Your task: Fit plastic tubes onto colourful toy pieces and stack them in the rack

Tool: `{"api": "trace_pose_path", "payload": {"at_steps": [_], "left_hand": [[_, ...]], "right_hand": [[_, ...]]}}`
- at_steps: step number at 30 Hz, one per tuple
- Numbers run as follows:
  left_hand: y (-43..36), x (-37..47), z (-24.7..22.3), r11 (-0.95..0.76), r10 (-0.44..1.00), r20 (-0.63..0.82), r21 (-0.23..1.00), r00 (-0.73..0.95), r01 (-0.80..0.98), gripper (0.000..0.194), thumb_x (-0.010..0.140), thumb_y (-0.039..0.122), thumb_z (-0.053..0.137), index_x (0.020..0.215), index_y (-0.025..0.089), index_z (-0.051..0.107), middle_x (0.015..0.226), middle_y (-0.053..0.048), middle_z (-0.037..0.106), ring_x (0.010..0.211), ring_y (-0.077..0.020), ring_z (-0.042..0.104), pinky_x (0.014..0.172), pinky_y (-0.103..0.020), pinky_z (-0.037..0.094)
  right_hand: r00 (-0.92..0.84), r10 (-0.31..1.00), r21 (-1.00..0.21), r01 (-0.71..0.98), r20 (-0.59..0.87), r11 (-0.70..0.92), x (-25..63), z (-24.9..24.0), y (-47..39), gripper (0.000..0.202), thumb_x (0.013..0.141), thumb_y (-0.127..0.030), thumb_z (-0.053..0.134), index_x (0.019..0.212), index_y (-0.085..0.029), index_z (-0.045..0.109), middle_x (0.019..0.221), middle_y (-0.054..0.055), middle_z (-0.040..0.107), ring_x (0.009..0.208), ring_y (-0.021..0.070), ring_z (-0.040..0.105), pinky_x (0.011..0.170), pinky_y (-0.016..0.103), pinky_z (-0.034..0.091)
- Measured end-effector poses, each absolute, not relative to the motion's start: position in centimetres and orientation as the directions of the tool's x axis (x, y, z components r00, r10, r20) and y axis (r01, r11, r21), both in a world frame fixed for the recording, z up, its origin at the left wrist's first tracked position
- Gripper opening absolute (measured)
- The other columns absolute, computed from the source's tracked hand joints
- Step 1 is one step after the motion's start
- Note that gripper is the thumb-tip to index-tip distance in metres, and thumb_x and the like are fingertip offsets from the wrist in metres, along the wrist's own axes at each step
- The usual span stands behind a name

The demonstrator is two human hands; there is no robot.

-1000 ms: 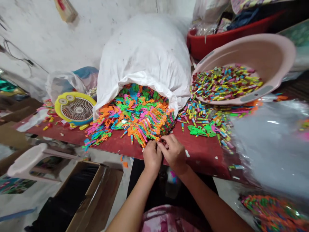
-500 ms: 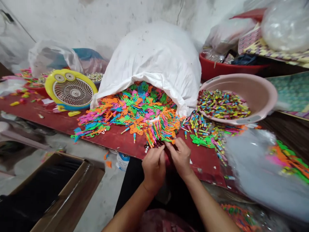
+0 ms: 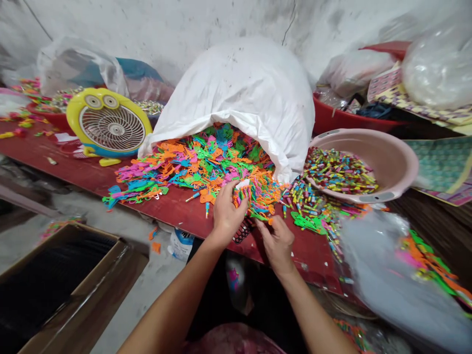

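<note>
On the table's front edge, a black plastic grid [image 3: 243, 231] shows between my hands. Small flat plastic pieces [image 3: 258, 196] in orange, green and pink stand in a tight row just behind it. My left hand [image 3: 229, 214] reaches over the left end of this row, thumb and index finger apart around the pieces. The fingers of my right hand [image 3: 277, 243] are closed at the grid's right edge, by a piece with an orange round end. A loose heap of similar pieces [image 3: 199, 162] spills from a big white sack [image 3: 243, 78].
A pink basin [image 3: 394, 147] of small coloured tubes stands right, more tubes spilled beside it. Green pieces [image 3: 309, 221] and a clear plastic bag [image 3: 372, 255] lie near. A yellow fan [image 3: 114, 123] stands left. Below is a cardboard box [image 3: 99, 280] with black contents.
My left hand has moved up and forward from the grid's front edge to the row of pieces, its fingers spreading. My right hand stays near the grid's right edge. The view has shifted slightly.
</note>
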State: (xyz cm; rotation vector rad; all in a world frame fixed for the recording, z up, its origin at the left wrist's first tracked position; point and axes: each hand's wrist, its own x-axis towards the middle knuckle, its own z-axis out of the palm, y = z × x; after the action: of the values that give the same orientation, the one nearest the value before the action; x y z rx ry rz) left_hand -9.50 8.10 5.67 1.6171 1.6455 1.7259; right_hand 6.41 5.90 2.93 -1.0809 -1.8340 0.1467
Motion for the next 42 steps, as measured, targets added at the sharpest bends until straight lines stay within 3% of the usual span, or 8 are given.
{"api": "trace_pose_path", "payload": {"at_steps": [13, 27, 34, 39, 42], "left_hand": [[7.9, -9.6, 6.3, -0.252, 0.809, 0.472, 0.818, -0.351, 0.517, 0.046, 0.078, 0.014, 0.061, 0.123, 0.02, 0.055, 0.123, -0.01, 0.062, 0.116, -0.0254, 0.059, 0.101, -0.043, 0.047], [7.8, -9.9, 6.3, -0.286, 0.84, 0.482, 0.783, -0.249, 0.553, 0.05, 0.077, 0.013, 0.06, 0.126, 0.02, 0.053, 0.126, -0.009, 0.062, 0.119, -0.0258, 0.057, 0.103, -0.042, 0.047], [7.9, -10.1, 6.5, -0.299, 0.854, 0.487, 0.745, -0.181, 0.597, 0.051, 0.078, 0.013, 0.059, 0.128, 0.018, 0.053, 0.126, -0.01, 0.062, 0.119, -0.0266, 0.058, 0.104, -0.043, 0.046], [7.5, -11.3, 6.6, -0.355, 0.86, 0.49, 0.775, -0.142, 0.522, 0.052, 0.085, 0.033, 0.064, 0.133, 0.021, 0.05, 0.128, -0.01, 0.059, 0.119, -0.025, 0.056, 0.103, -0.043, 0.046], [6.7, -11.7, 6.7, -0.443, 0.803, 0.587, 0.701, -0.1, 0.558, 0.062, 0.081, 0.051, 0.07, 0.134, 0.024, 0.052, 0.136, -0.012, 0.052, 0.127, -0.0267, 0.049, 0.107, -0.045, 0.042]], "right_hand": [[-0.083, 0.771, -0.613, 0.556, 0.632, 0.562, 6.7, 2.7, 5.7, 0.028, 0.094, -0.029, 0.058, 0.069, -0.022, 0.045, 0.065, -0.005, 0.041, 0.06, 0.012, 0.039, 0.058, 0.026, 0.032], [-0.203, 0.73, -0.394, 0.732, 0.653, 0.556, 5.4, 3.9, 5.2, 0.027, 0.097, -0.024, 0.05, 0.071, -0.022, 0.044, 0.069, -0.003, 0.043, 0.062, 0.0135, 0.041, 0.061, 0.028, 0.028], [-0.184, 0.807, -0.455, 0.746, 0.561, 0.486, 5.2, 4.2, 5.6, 0.021, 0.096, -0.027, 0.051, 0.076, -0.021, 0.052, 0.07, -0.001, 0.052, 0.062, 0.0141, 0.047, 0.059, 0.027, 0.029], [-0.184, 0.807, -0.519, 0.681, 0.561, 0.516, 5.9, 2.8, 5.3, 0.014, 0.097, -0.029, 0.05, 0.093, -0.019, 0.058, 0.084, 0.003, 0.059, 0.076, 0.017, 0.055, 0.069, 0.027, 0.038], [-0.154, 0.806, -0.551, 0.656, 0.572, 0.516, 6.2, 1.8, 5.1, 0.013, 0.097, -0.029, 0.051, 0.094, -0.019, 0.059, 0.083, 0.003, 0.059, 0.076, 0.0172, 0.055, 0.07, 0.028, 0.04]]}}
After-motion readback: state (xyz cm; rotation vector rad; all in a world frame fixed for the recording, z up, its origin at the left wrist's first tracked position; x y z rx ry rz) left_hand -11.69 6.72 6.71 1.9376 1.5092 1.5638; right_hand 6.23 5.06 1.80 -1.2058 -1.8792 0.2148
